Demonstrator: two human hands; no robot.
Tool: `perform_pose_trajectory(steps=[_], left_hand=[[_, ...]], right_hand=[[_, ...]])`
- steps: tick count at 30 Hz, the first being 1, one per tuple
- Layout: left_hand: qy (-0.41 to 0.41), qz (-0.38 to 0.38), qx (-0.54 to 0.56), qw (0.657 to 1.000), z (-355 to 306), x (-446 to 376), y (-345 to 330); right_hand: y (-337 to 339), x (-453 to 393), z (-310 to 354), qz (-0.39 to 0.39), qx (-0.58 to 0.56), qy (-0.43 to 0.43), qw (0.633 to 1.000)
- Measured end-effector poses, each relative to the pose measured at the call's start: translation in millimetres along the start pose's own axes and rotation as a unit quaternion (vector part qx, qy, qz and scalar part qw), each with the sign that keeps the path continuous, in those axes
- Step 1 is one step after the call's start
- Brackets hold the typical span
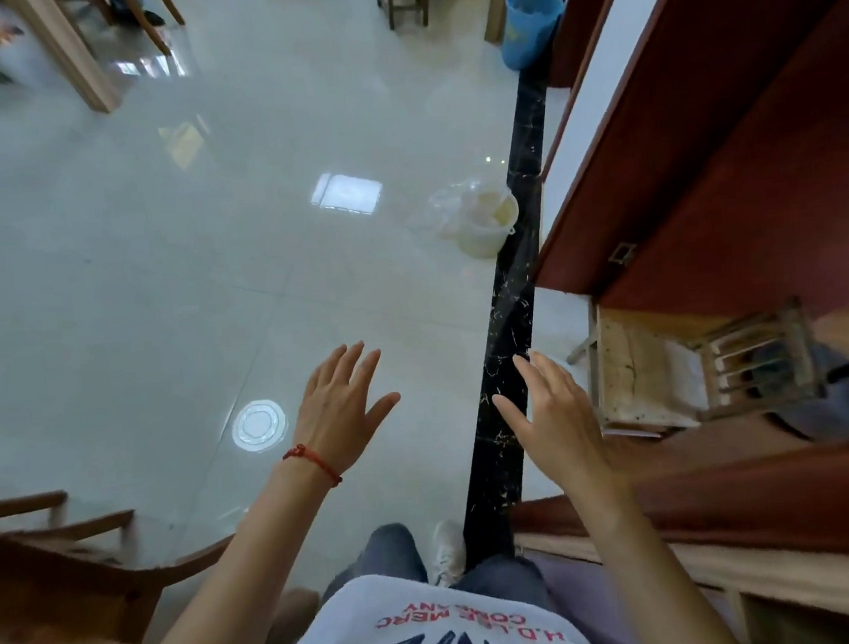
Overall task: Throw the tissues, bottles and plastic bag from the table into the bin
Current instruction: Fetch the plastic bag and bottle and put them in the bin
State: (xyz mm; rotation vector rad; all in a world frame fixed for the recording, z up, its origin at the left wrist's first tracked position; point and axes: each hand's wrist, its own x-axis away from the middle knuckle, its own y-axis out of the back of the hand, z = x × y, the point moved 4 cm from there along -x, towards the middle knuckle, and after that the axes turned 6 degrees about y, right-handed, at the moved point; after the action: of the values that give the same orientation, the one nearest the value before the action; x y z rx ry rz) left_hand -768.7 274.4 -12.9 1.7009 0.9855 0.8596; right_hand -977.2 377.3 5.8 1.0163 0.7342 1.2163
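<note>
Clear crumpled plastic bag lies on the glossy tiled floor against a pale bucket-shaped bin, likely light and limp, best pinched at a fold; left hand and right hand hover spread, holding nothing.

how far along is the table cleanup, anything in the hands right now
Nothing in hand: the left hand and right hand are both open and empty above the floor. No tissues, bottles or plastic bag from the table show in this view, so what is done or left cannot be judged. A small pale bin with a clear liner stands ahead; a blue bin stands farther off.
</note>
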Motion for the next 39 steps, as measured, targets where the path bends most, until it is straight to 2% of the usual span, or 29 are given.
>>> perform_pose_trajectory(steps=[8,19,22,30,39], left_hand=[[0.043,-0.003,0.013,0.999,6,-81,9],[0.12,-0.042,0.039,0.991,77,-218,33],[0.148,-0.055,0.043,0.987,105,-242,48],[0.28,-0.097,0.059,0.953,186,-246,78],[0.445,-0.151,0.083,0.879,275,-232,101]], right_hand=[[7,-99,-11,0.019,-0.002,0.033,0.999],[0,-283,26,0.058,0.031,0.105,0.992],[-5,-329,50,0.048,0.041,0.153,0.986],[-38,-422,147,0.106,0.034,0.292,0.95],[-89,-505,286,0.184,0.035,0.453,0.872]])
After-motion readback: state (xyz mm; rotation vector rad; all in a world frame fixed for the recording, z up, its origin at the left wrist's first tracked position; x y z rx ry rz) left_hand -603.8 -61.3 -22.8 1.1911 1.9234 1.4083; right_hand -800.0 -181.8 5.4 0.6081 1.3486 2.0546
